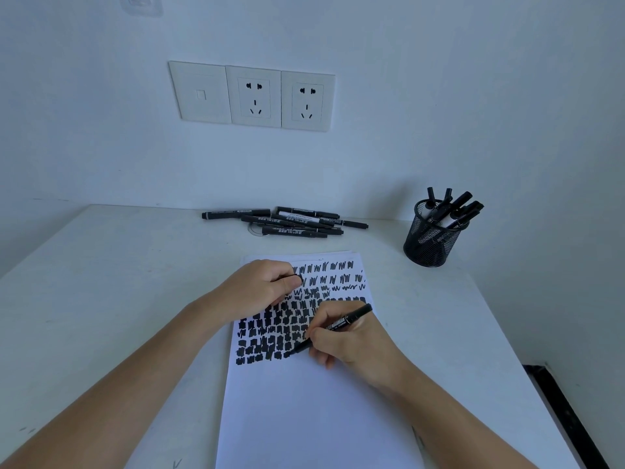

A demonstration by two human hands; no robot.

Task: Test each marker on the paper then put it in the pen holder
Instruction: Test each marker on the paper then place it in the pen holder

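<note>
Right hand (348, 336): fingers (318, 336) grasp a slim black marker (338, 324) in a writing grip. Its tip touches the white paper (304, 418) at the end of the lowest row of blocky black swatches; thinner zigzag scribbles fill the rows above.

Left hand (260, 286): rests on the sheet's upper left, fingers curled, pinching a small black cap (299, 278).

The paper lies flat on a matte white table (101, 282).

A cylindrical black wire-mesh pen holder (431, 247) stands right rear, holding several tilted markers.

A loose pile of markers (291, 221) lies near the wall.
</note>
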